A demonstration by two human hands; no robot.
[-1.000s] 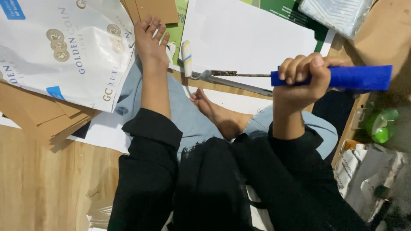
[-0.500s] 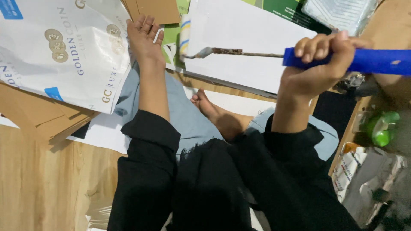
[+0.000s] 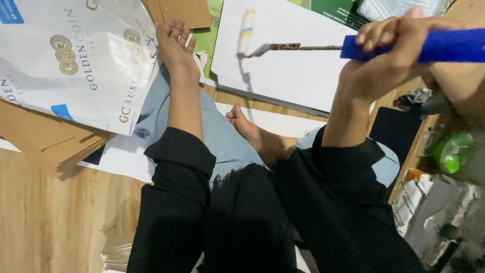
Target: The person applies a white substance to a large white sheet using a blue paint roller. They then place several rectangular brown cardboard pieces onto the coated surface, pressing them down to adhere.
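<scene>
Rolling step: your right hand (image 3: 389, 55) grips the blue-handled small paint roller (image 3: 353, 48) above the white sheet (image 3: 298, 76); your left hand (image 3: 174, 43) rests open, empty. Lower evenly.

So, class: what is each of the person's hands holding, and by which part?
The right hand grips a small paint roller by its blue handle. The left hand holds nothing; it rests flat beside the white printed bag.

At three o'clock the blue handle (image 3: 444, 45) runs off the frame edge, and the right hand (image 3: 389, 55) hides its near part. The small roller head (image 3: 246, 31) at twelve o'clock is motion-blurred. The green bottle (image 3: 452, 151) at four o'clock is soft, its form unclear.
</scene>
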